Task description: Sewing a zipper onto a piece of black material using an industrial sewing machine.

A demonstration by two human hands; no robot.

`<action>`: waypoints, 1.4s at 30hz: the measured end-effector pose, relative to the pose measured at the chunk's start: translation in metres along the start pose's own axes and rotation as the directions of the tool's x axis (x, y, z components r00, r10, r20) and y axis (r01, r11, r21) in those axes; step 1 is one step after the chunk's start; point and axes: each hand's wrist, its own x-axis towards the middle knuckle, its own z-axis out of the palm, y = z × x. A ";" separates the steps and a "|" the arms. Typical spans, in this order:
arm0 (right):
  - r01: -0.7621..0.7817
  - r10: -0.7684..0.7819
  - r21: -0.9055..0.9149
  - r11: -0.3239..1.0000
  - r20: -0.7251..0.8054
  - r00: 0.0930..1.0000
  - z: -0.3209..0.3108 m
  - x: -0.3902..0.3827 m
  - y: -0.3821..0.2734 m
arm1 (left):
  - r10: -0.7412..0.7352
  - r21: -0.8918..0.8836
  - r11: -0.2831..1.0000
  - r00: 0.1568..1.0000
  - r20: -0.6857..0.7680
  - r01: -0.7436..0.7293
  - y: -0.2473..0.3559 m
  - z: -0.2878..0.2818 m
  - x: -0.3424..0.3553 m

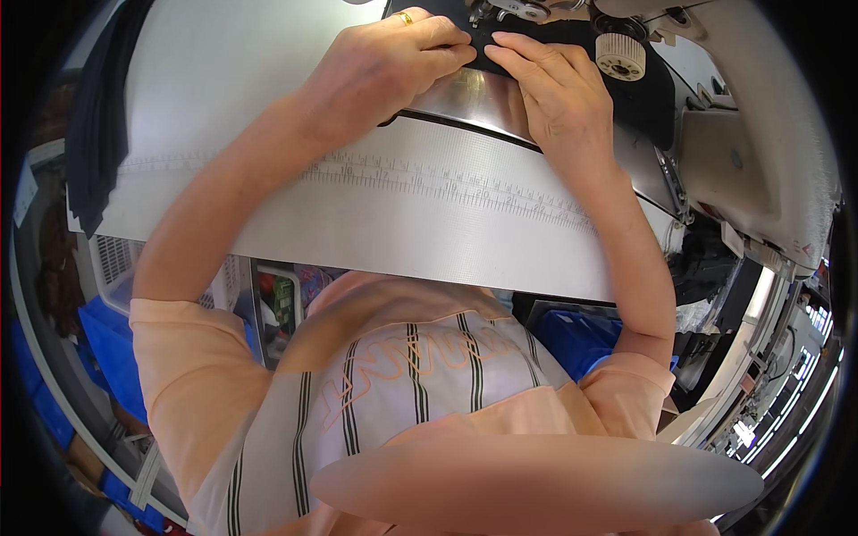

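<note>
At the top of the view, under the presser foot [477, 16] of a sewing machine [751, 179], black fabric [643, 98] lies over a metal plate [483, 100]. My left hand [393, 62] is bent at the fabric's left, its fingers pressed together on the cloth near the foot; the undersides of those fingers are hidden. My right hand [559, 94] rests just right of the foot, fingers slightly apart and stretched onto the fabric. A white-grey knob [620, 57] is beside my right fingers.
A white worktop [357, 223] with a printed ruler spans below my hands. Dark cloth strips [98, 134] hang over its left end. Underneath are a white plastic basket [121, 268] and blue bins [107, 348] at left, another blue bin [576, 339] at right.
</note>
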 end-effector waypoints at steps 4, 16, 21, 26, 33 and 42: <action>0.031 -0.031 -0.014 0.999 -0.022 0.999 -0.001 0.002 -0.003 | -0.007 0.026 1.000 1.000 0.016 0.007 0.000 -0.003 0.002; -0.032 0.033 -0.062 0.998 0.009 0.999 0.003 0.001 -0.003 | 0.015 -0.025 1.000 1.000 -0.020 -0.016 -0.011 0.002 0.006; 0.015 -0.015 -0.043 0.999 -0.006 1.000 0.001 0.004 -0.001 | 0.022 -0.011 1.000 1.000 0.003 -0.022 -0.015 0.004 0.005; 0.013 -0.014 -0.055 0.998 -0.018 1.000 0.004 0.004 0.002 | 0.006 -0.035 0.999 1.000 0.006 -0.006 -0.012 0.001 0.008; -0.135 0.134 0.068 0.988 0.025 0.991 -0.020 -0.004 0.024 | 0.066 -0.001 0.998 0.995 -0.071 -0.066 -0.006 -0.002 0.013; -0.366 0.695 -0.591 0.719 0.599 0.398 -0.040 0.028 0.211 | 0.013 0.001 1.000 1.000 -0.015 -0.013 -0.006 -0.003 0.010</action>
